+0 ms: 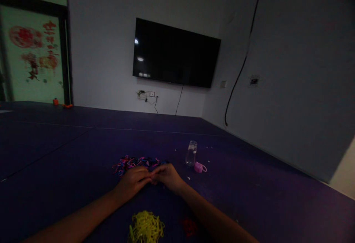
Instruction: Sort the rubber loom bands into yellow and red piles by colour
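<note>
My left hand (134,181) and my right hand (168,177) meet just in front of a pile of small coloured pieces (126,164). The fingertips of both are pinched together at one spot. A hint of pink shows between them, too small and dark to name. The pile mixes pink, blue and dark pieces, partly hidden behind my hands. Closer to me, between my forearms, lies a tangled heap of yellow strands (146,228). Beside my right forearm a dim red patch of small pieces (190,226) can be made out.
Right of my hands stands a clear bottle (191,154), with a pink cap with a loop (198,167) next to it. White scraps (189,178) lie about on the dark purple surface (238,191). A television (174,54) and a hanging black cable (240,71) are on the walls.
</note>
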`<state>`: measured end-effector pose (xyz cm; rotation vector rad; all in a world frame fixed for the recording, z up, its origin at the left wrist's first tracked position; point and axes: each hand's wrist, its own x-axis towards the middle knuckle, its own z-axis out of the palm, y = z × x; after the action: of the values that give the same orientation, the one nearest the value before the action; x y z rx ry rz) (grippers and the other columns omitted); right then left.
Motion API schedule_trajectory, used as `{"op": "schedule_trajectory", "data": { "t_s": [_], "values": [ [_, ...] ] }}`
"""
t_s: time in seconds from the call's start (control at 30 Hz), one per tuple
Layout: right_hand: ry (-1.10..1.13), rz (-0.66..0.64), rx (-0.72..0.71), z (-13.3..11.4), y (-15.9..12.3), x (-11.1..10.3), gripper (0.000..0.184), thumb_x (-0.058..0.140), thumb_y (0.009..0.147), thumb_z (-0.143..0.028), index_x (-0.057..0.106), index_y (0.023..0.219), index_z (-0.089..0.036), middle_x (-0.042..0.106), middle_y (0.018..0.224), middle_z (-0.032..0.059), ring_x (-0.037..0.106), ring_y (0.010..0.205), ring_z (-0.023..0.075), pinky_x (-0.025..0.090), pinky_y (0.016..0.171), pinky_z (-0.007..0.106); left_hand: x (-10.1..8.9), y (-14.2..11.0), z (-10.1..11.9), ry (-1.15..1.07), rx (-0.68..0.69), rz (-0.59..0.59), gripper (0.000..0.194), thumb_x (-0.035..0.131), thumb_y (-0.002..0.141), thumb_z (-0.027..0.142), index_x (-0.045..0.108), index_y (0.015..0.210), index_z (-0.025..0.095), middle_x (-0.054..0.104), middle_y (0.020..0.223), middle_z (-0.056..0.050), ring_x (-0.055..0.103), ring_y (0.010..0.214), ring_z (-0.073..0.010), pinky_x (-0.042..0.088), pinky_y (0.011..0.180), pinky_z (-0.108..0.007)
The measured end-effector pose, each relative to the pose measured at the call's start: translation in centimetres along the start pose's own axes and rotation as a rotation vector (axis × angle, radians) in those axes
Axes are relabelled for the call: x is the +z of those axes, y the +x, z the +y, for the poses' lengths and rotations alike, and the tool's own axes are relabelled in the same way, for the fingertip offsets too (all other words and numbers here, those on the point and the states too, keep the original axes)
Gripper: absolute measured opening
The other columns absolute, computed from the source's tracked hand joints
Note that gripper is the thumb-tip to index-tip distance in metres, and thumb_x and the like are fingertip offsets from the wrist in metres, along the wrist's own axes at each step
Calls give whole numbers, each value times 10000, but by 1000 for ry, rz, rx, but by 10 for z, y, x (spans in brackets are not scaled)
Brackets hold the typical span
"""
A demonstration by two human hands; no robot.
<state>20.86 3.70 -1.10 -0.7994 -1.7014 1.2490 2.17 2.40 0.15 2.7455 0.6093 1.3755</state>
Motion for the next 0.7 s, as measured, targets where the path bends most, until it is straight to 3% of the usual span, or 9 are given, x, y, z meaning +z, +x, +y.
{"op": "schedule_trajectory", "data": {
  "t_s": [0.4, 0.7],
  "values": [
    [-119, 84, 5, -1, -4, -5, 413, 724, 611, -527, 714, 759, -142, 664, 651, 37, 613, 604, 160, 488, 596, 281, 6, 1, 1, 2, 4, 50, 245, 430, 944, 263, 661, 972, 187, 686, 816, -43, 646, 749, -153, 518, 674, -253],
    [-108, 32, 124, -27, -11, -5, 433, 750, 575, -508, 709, 760, -118, 661, 634, 40, 610, 570, 139, 483, 582, 267, 11, -2, 1, 88, 112, 143, 241, 425, 954, 251, 648, 931, 165, 672, 777, -53, 638, 733, -162, 511, 675, -270]
  ]
}}
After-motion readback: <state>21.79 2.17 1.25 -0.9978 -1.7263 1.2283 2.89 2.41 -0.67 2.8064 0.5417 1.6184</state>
